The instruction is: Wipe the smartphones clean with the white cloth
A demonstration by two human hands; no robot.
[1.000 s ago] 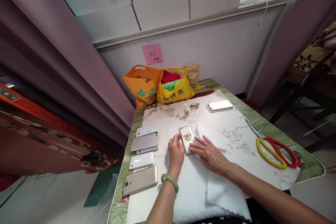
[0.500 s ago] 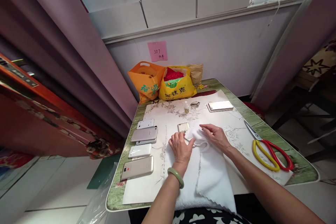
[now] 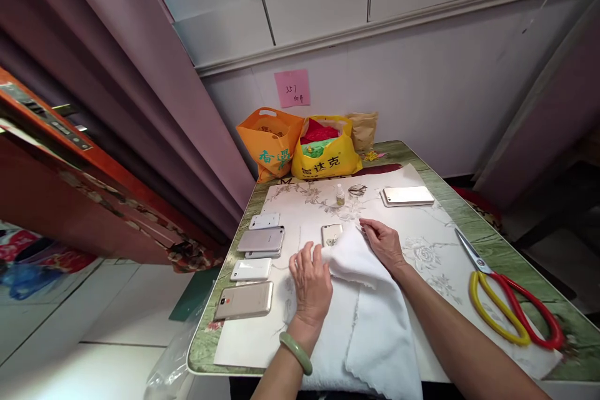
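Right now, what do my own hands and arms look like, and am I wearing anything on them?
Your left hand is ungloved, with a smooth, rounded, pale green bangle around its wrist. Your right hand is also ungloved, and I see nothing worn on that wrist. No sleeve shows on either forearm.

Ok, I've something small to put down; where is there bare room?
Bare sheet lies between the right hand, right phones and scissors; a smaller patch between the bottle and left phones. The back is crowded with the orange bag and yellow bag, the middle with the white cloth and left hand.
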